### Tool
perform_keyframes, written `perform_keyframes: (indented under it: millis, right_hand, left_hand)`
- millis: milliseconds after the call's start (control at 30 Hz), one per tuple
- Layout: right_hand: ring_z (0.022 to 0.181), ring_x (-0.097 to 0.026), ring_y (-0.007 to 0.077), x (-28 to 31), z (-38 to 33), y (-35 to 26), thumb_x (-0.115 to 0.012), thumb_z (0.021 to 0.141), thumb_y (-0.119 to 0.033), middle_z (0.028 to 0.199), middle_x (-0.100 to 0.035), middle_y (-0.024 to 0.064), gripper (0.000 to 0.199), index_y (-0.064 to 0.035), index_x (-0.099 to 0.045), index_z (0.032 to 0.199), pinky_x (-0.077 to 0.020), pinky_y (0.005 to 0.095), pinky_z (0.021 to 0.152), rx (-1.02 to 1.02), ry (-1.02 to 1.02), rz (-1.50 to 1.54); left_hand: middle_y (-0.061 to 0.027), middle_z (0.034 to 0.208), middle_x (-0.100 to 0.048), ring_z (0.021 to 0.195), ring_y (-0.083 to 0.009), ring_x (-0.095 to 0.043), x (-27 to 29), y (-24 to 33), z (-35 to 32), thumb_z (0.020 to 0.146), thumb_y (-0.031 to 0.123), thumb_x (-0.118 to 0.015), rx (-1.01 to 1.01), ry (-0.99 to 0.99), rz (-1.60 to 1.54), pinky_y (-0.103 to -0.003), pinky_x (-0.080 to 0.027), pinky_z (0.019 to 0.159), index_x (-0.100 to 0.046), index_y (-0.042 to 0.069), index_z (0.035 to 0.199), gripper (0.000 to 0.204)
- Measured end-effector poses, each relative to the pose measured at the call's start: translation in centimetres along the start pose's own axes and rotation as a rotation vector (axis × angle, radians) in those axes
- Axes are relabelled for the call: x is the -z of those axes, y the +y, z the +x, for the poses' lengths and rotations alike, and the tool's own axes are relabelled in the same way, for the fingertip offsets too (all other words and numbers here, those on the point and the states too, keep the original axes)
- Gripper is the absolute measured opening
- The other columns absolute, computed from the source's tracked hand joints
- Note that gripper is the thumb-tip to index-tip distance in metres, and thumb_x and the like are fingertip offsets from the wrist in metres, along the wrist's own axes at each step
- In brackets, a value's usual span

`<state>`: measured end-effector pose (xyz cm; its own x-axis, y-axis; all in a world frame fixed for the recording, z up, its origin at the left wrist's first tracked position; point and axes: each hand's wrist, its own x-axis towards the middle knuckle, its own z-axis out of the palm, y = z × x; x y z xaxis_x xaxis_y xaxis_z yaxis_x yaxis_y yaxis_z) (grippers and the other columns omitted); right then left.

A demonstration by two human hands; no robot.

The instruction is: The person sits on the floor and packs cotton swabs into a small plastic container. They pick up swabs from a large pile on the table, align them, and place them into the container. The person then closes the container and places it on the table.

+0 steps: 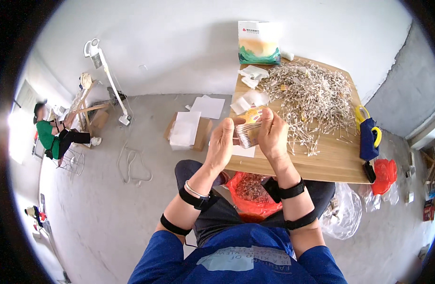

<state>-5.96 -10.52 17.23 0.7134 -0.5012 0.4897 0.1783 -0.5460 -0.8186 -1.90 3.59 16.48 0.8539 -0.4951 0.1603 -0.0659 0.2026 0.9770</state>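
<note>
Between my two hands, over the near left edge of the wooden table, is a small clear pack of cotton swabs (247,136) with a yellow printed top. My right hand (274,135) grips its right side, thumb on top and fingers curled behind. On the left side, my left hand (220,144) has its thumb raised and its fingertips against the pack's edge; those fingers are partly hidden. A large heap of loose cotton swabs (316,94) covers much of the table beyond my right hand. Clear plastic bags (250,100) lie just past the pack.
The wooden table (331,163) carries a printed paper bag (259,42) and a dark blue box (369,139) with yellow-handled items. Below hangs a red bag (248,201) of swabs. Papers (185,130) and a white cable (132,165) lie on the floor. A person (52,135) sits far left.
</note>
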Motion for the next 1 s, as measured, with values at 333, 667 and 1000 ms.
perform_keyframes:
  millis: [333,667,1000]
  right_hand:
    - [0.071,-0.061,0.0397,2.8,0.7,-2.0,-0.054,0.093,-0.014,0.076,-0.061,0.0192,0.015,-0.0014,-0.063,0.092,-0.0489,0.0443,0.063,0.382,-0.529,-0.164]
    - [0.111,-0.057,0.0246,5.2,2.1,-1.0,-0.026,0.102,-0.053,0.120,-0.062,0.0184,0.067,0.0012,-0.057,0.127,-0.0432,0.0357,0.097,0.123,-0.750,0.315]
    - [0.076,-0.068,0.0195,6.0,1.4,-2.2,-0.026,0.098,-0.060,0.106,-0.067,0.0175,0.071,-0.0054,-0.052,0.136,-0.0564,0.0259,0.054,-0.047,-0.980,0.262]
  left_hand:
    - [-0.0055,0.097,-0.067,0.092,-0.0169,-0.067,0.2,2.3,0.2,0.089,0.013,-0.069,0.360,-0.641,-0.006,-0.031,-0.057,0.079,-0.061,0.001,0.109,0.024]
    - [-0.0082,0.107,-0.066,0.099,-0.0190,-0.066,-0.6,0.9,-0.5,0.093,0.013,-0.062,0.439,-0.645,-0.111,-0.033,-0.057,0.087,-0.057,0.001,0.120,0.030]
    - [-0.0065,0.096,-0.068,0.087,-0.0156,-0.067,-1.3,0.9,-0.5,0.091,0.017,-0.066,0.197,-0.596,-0.032,-0.030,-0.055,0.079,-0.062,-0.001,0.109,0.025]
